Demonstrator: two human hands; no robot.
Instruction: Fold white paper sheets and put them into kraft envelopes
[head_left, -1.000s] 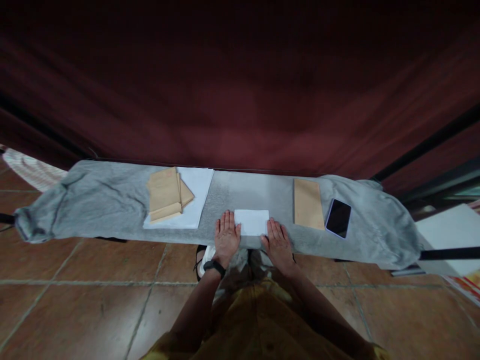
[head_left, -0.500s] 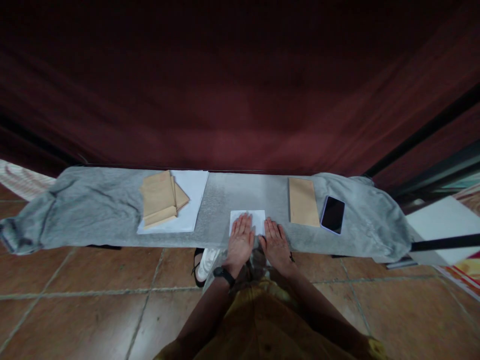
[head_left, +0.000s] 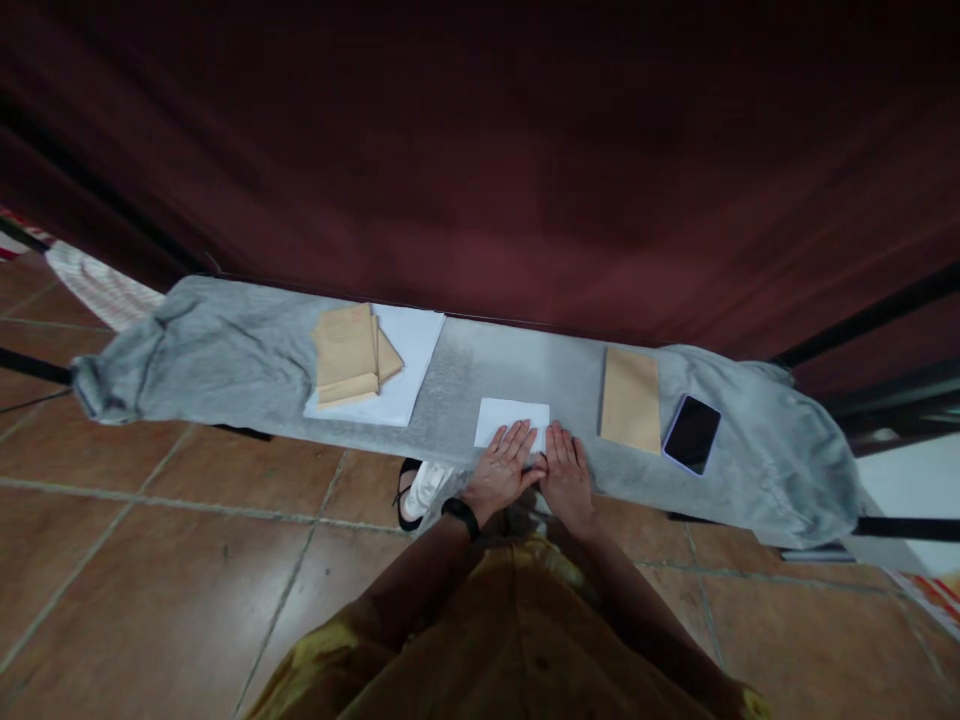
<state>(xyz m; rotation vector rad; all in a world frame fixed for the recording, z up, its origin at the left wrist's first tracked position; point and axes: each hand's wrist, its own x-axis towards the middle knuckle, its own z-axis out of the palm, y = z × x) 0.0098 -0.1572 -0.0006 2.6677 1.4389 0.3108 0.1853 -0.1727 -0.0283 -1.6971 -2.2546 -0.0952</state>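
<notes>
A small white sheet of paper [head_left: 498, 414], perhaps folded, lies flat on the grey cloth in front of me. My left hand [head_left: 504, 469] rests on its near part with the fingers stretched out flat. Against the paper's right edge lies my right hand [head_left: 567, 476], its fingers also extended and pressed down. The two hands touch or nearly touch at the thumbs. Part of the paper's near edge is hidden under my left hand. To the right of my hands lies a brown envelope or packet [head_left: 630, 402].
A grey cloth [head_left: 240, 360] covers the long narrow surface. At the left, several brown envelopes [head_left: 346, 345] lie on a stack of white paper [head_left: 420, 350]. A phone [head_left: 693, 434] lies at the right. A dark red curtain-like sheet [head_left: 480, 200] hangs behind.
My left hand has slid right across the paper, closer to my right hand, baring the paper's left part. The whole view has tilted and shifted with the head.
</notes>
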